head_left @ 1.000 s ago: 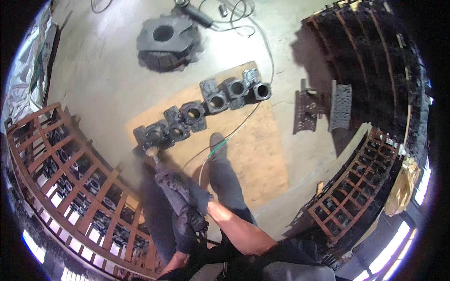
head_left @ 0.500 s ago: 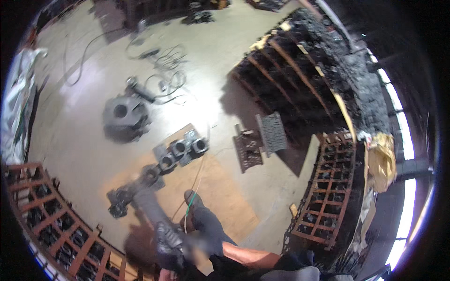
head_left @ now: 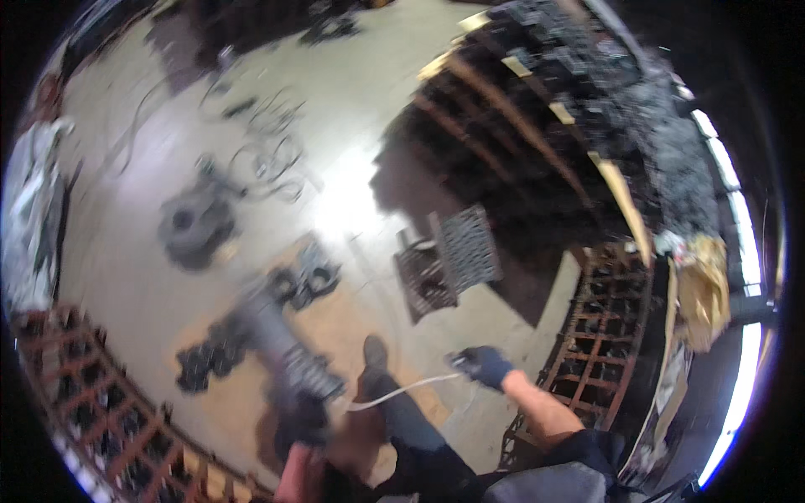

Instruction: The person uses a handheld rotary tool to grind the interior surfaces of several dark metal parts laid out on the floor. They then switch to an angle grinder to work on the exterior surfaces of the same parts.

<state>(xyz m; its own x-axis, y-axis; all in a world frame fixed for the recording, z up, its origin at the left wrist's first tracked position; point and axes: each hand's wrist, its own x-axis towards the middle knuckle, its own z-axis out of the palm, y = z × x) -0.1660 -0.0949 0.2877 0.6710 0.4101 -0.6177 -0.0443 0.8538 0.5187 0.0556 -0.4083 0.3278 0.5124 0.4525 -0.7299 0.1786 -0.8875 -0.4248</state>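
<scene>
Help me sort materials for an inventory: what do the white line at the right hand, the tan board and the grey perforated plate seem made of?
White line: probably plastic or rubber, smooth; it curves evenly.
Tan board: likely unpainted wood, matte; plain woody colour, grain blurred.
Grey perforated plate: perhaps metal, dull; stiff shape, rows of openings; blur leaves it open.

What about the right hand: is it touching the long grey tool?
No, the right hand is apart from the long grey tool, with the pale cord running up to it.
</scene>
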